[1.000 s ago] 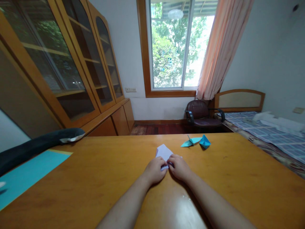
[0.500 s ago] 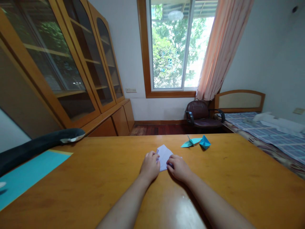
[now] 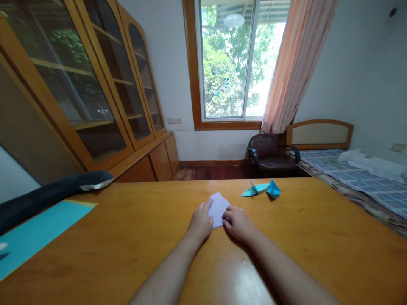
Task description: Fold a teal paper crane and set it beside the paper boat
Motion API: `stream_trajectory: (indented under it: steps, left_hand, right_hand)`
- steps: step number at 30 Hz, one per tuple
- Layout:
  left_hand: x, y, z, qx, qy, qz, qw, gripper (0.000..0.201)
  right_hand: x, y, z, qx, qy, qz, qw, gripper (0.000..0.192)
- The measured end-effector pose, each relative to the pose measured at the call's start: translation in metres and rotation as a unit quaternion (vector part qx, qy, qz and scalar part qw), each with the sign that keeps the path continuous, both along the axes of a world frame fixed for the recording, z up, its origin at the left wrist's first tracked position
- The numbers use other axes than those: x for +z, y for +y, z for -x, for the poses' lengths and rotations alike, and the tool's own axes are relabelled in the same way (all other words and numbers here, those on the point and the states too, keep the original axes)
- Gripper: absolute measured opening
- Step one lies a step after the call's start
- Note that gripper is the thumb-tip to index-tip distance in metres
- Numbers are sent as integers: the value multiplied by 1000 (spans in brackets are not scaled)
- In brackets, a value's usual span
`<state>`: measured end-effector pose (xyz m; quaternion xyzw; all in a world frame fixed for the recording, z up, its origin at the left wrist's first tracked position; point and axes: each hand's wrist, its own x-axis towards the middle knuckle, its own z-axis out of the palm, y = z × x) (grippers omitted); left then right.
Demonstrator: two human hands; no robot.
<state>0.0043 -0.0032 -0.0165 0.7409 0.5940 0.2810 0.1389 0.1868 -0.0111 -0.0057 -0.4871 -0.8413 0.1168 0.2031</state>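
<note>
A folded sheet of pale lilac paper [image 3: 218, 209] lies on the wooden table between my two hands. My left hand [image 3: 201, 219] grips its left edge, the thumb along the near side and the fingers curled around the far side. On the opposite edge, my right hand [image 3: 238, 222] presses down with bent fingers, covering the paper's right corner. Beyond my right hand lie a light-blue folded paper crane [image 3: 255, 189] and a darker blue folded paper piece [image 3: 273, 190], side by side.
At the left of the table [image 3: 127, 254] lies a turquoise sheet [image 3: 44, 233] with a yellow edge, beside a dark padded armrest-like object [image 3: 57, 187]. Past the far edge stand an office chair [image 3: 267, 150] and a bed [image 3: 356, 173]. A glass-door cabinet [image 3: 121, 80] lines the left wall.
My left hand's fingers have shifted slightly on the paper's left edge. My right hand and the blue folded pieces stay where they were.
</note>
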Motion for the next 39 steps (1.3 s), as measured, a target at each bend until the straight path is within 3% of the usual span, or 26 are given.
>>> stream_trajectory:
  steps: [8,18,28,33,39]
  left_hand:
    - [0,1,-3,-5,-18,9,1000,52]
    - [6,-1,-3,-53,28,-11,998,25]
    - [9,-4,-4,-73,37,-8,997,24]
    - [10,-5,-5,-111,37,-2,993,20]
    - [12,-7,-7,-136,67,4,988,23]
  right_hand:
    - [1,0,0,0,-6,1,1000,16]
    - [7,-2,2,-9,-26,17,999,18]
    - [3,0,2,-1,-23,9,1000,18]
    - [5,-1,1,5,-18,8,1000,16]
    - [6,-2,2,-27,-4,11,1000,21]
